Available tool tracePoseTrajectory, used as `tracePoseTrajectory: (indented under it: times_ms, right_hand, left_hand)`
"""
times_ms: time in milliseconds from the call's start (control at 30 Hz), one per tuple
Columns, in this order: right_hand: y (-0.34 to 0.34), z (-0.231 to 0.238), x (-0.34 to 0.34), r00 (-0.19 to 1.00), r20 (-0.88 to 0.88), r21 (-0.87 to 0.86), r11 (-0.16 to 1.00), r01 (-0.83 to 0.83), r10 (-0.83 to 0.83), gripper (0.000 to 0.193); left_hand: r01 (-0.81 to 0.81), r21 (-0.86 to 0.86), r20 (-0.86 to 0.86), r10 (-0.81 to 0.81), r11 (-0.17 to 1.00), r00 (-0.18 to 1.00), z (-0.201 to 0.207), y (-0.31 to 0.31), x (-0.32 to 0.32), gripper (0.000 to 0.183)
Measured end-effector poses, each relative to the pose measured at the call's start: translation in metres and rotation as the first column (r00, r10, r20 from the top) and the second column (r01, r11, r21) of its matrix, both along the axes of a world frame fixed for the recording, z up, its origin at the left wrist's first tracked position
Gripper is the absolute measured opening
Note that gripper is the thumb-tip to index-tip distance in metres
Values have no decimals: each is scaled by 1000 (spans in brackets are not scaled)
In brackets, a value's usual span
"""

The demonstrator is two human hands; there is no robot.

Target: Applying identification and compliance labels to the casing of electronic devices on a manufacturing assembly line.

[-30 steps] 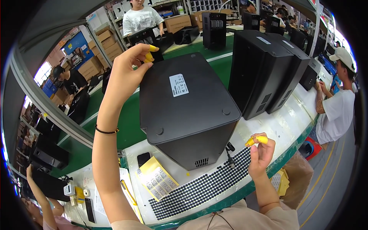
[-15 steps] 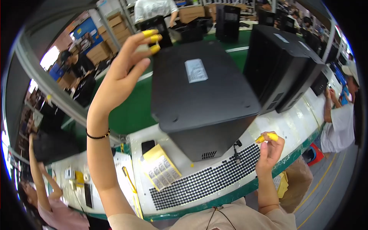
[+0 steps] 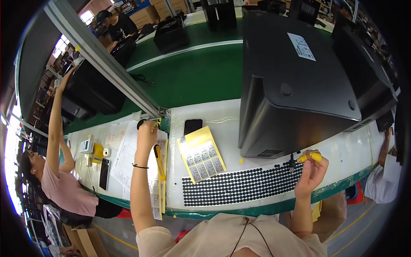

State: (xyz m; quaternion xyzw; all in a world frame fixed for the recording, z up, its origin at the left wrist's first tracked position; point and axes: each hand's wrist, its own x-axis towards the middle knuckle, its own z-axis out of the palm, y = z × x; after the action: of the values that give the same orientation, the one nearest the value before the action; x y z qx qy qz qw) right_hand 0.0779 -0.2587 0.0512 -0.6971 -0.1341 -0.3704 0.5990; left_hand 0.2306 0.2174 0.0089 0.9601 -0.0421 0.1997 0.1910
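Observation:
My left hand is closed over papers at the foot of the metal post, beside a small dark round thing. What its fingers grip is hidden. My right hand, with yellow finger cots, is curled before the computer case, thumb close to the fingertips; anything between them is too small to tell. A black cable plug lies just beside those fingertips. The black computer case bears a white label and round feet. In front lies a sheet of black round pads.
A label sheet, a phone and a yellow cutter knife lie on the white bench. The metal post rises at left before the green belt. A co-worker in pink reaches up on the left; more cases stand at right.
My left hand has dropped from above the case to the papers at left. The view has swung left, so the case appears farther right. My right hand remains near the plug.

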Motion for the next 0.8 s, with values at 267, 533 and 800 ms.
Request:
tracePoseTrajectory:
  times_ms: [267,533,800]
  right_hand:
    - [11,-2,1,997,-10,-91,992,-82,82,18]
    - [13,-4,-3,999,-13,-85,996,-31,30,18]
    - [5,-11,-7,998,-46,-127,991,-42,36,14]
  left_hand:
    - [-181,102,45,178,978,983,-35,-8,21,12]
    - [-291,205,73,282,935,957,-51,-9,37,6]
    - [-261,297,-90,299,918,950,-44,-9,40,15]
